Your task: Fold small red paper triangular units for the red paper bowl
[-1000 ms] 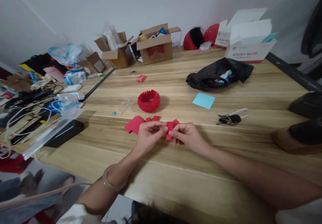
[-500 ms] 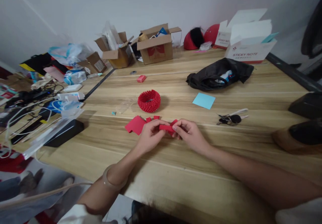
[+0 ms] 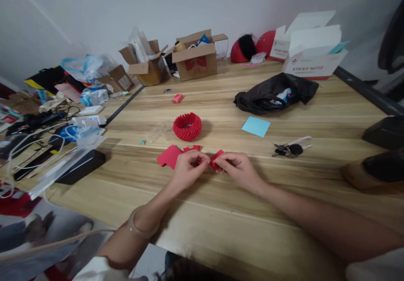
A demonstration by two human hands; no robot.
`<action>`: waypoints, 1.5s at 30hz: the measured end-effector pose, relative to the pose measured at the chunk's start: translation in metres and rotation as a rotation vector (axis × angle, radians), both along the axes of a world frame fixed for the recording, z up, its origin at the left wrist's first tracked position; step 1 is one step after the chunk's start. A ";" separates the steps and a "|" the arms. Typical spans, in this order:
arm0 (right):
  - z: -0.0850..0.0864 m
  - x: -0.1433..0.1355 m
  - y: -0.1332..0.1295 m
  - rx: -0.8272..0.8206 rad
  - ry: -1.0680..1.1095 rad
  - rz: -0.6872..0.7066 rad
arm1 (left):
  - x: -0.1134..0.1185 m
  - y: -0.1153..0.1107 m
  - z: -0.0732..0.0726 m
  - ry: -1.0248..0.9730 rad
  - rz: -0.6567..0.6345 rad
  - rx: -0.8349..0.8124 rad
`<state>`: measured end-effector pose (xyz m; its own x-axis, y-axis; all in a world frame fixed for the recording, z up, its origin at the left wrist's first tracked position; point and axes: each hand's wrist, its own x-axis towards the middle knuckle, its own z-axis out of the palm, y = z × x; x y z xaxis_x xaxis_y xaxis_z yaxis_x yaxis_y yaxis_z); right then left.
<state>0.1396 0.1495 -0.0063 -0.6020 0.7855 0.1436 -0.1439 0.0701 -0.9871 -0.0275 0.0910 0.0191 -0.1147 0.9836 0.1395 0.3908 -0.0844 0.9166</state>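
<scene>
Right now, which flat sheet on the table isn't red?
The light blue sheet, between the black bag and the keys. The red sheet is beside the left hand.

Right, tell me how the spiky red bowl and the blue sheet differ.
The spiky red bowl is round and hollow; the blue sheet is flat and four-sided. The bowl's surface is covered in points, while the sheet's looks plain. The bowl stands up from the table; the sheet lies flat on it. Neither is held.
</scene>
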 end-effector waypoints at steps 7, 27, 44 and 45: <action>-0.005 -0.004 0.000 -0.179 0.094 0.049 | 0.001 0.000 -0.001 -0.058 -0.040 -0.007; -0.003 -0.001 0.003 -0.134 0.055 -0.052 | 0.004 -0.001 0.003 -0.347 -0.003 -0.115; -0.006 -0.002 0.005 -0.158 0.123 -0.026 | 0.003 -0.001 0.002 -0.291 -0.044 -0.060; -0.006 -0.002 0.006 -0.156 0.122 -0.029 | 0.004 -0.001 0.002 -0.286 -0.053 -0.058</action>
<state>0.1380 0.1550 -0.0122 -0.5640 0.8210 0.0888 -0.2632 -0.0768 -0.9617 -0.0240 0.0903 0.0212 -0.0899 0.9946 0.0526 0.1125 -0.0424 0.9927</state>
